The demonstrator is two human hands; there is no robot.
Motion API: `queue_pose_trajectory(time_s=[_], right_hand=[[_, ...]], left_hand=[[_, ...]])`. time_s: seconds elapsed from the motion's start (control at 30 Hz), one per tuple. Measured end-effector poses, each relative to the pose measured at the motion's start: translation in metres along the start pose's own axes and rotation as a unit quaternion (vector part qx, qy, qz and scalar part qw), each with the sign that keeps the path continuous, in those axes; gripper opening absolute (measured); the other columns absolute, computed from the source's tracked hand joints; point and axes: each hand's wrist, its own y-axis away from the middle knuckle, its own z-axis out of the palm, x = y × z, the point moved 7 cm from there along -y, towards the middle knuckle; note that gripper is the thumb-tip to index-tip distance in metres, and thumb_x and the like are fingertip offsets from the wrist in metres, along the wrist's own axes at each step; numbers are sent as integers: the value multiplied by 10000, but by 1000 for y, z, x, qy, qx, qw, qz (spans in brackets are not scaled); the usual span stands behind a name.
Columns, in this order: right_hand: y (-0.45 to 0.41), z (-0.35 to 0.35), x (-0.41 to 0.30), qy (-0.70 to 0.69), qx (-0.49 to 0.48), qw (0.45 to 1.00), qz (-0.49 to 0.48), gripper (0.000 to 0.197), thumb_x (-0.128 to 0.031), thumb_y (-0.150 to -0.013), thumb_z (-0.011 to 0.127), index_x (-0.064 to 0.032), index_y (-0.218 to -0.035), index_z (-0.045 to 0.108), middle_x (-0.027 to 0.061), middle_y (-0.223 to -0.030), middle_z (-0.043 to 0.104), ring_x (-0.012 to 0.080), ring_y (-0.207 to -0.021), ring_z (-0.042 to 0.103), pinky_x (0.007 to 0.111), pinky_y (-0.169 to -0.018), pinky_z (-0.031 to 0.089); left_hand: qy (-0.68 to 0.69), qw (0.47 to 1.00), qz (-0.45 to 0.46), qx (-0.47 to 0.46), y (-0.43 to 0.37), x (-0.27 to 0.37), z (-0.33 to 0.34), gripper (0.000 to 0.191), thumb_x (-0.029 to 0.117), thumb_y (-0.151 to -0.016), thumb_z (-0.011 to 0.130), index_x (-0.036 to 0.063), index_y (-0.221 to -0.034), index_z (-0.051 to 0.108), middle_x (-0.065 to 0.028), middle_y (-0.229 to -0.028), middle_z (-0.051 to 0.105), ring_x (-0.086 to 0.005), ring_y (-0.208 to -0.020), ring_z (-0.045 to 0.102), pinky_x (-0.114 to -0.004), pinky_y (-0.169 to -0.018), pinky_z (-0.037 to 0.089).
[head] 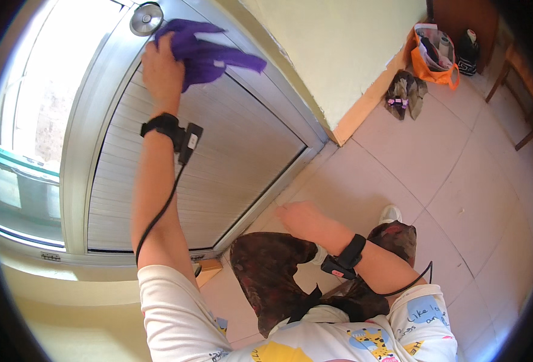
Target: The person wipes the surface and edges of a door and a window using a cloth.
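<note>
My left hand (161, 72) grips a purple cloth (203, 56) at the upper part of a metal-framed door. Loose ends of the cloth spread to the right. Just above the hand is a round metal door knob (146, 19). Below the cloth lies the door's ribbed lower panel (216, 158). My right hand (305, 219) hangs in front of my knee, away from the door. It is blurred and its fingers are mostly hidden, though nothing shows in it. Both wrists wear black straps with small cabled devices.
A bright glazed opening (44, 90) is on the left. A pale wall corner (334, 122) stands right of the door frame. Farther off on the tiled floor (407, 176) are an orange bag (429, 70) full of items, a crumpled brown cloth (407, 92) and a wooden stool or chair (520, 86).
</note>
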Motion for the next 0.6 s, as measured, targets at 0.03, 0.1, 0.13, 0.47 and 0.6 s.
queue_pose_trajectory(time_s=[0.03,0.1,0.13,0.47,0.6], right_hand=[[2,0,0,-10,11,1000,-6,124,-69,-759,529,-27,-874,548,131,-784,592,332,-752,600,432,-627,479],[3,1,-2,-24,23,999,-10,107,-89,-759,530,-36,-852,540,135,-760,577,347,-727,588,446,-599,467],[3,2,-3,-12,14,1000,-6,123,-67,-756,528,-27,-871,549,132,-768,590,337,-739,598,432,-614,474],[6,-22,-6,-12,45,999,-8,147,-60,-757,534,-15,-895,561,136,-757,602,312,-734,612,410,-621,480],[12,-23,-13,12,7,1000,2,140,-71,-764,532,-15,-888,566,132,-773,609,308,-743,617,406,-631,490]], left_hand=[[10,999,-21,-22,-6,-2,1,432,75,-712,631,207,-1116,554,-110,-1004,542,-321,-934,552,-428,-741,488],[21,998,-40,-47,-11,2,5,423,96,-724,636,214,-1122,555,-114,-1008,554,-321,-946,567,-430,-750,494],[4,997,-60,-53,-10,4,8,407,117,-733,636,199,-1121,545,-112,-1008,564,-320,-940,580,-432,-749,495],[164,937,-308,-4,33,21,36,365,171,-757,603,63,-1089,498,-180,-992,621,-381,-922,585,-460,-787,448],[181,929,-317,65,40,20,36,334,171,-759,598,45,-1058,516,-200,-956,629,-386,-918,586,-454,-786,447]])
